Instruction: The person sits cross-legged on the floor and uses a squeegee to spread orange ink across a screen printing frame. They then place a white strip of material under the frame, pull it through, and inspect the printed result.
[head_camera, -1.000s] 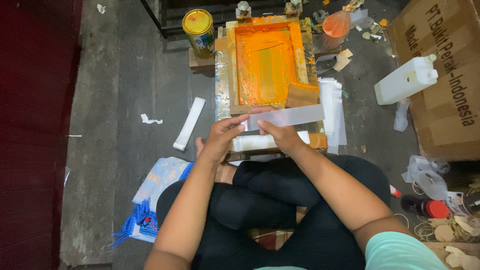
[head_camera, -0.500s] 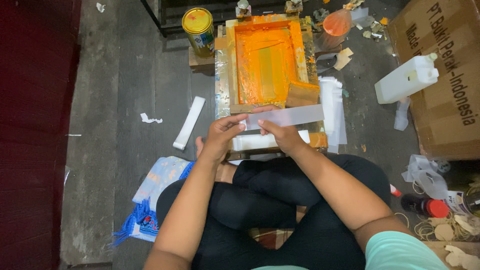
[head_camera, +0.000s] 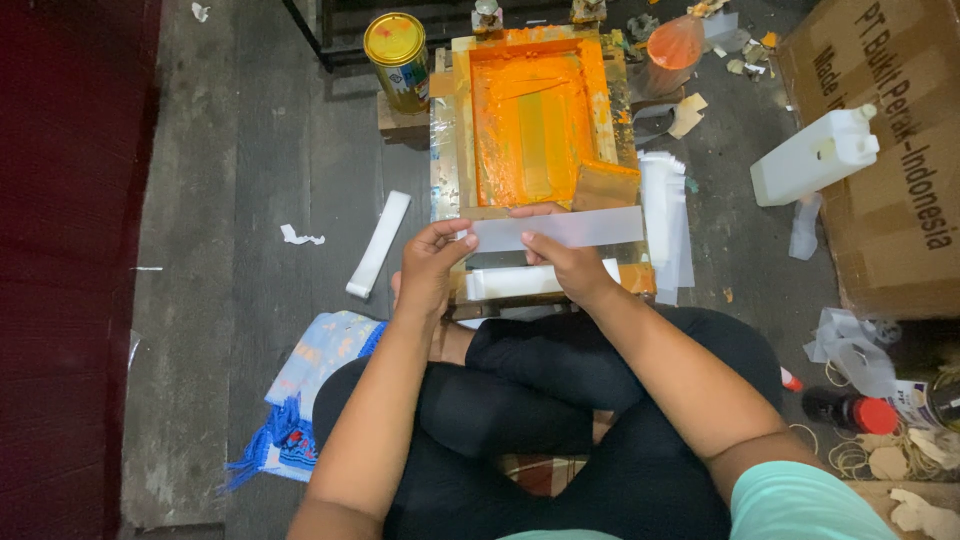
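Both hands hold a long translucent white plastic strip (head_camera: 575, 229) level over the near edge of a wooden screen-printing frame (head_camera: 540, 120) coated in orange ink. My left hand (head_camera: 432, 262) pinches the strip's left end. My right hand (head_camera: 560, 262) grips it from below near the middle. Under the hands a stack of similar white strips (head_camera: 510, 282) lies on the frame's near rail. I sit cross-legged on the floor in dark trousers.
A yellow-lidded tin (head_camera: 397, 55) stands left of the frame. More white strips (head_camera: 668, 220) lie to its right, one strip (head_camera: 380, 243) on the floor to its left. A white jug (head_camera: 815, 155), cardboard box (head_camera: 890, 150), blue cloth (head_camera: 300, 390) and red-capped bottle (head_camera: 850, 410) surround me.
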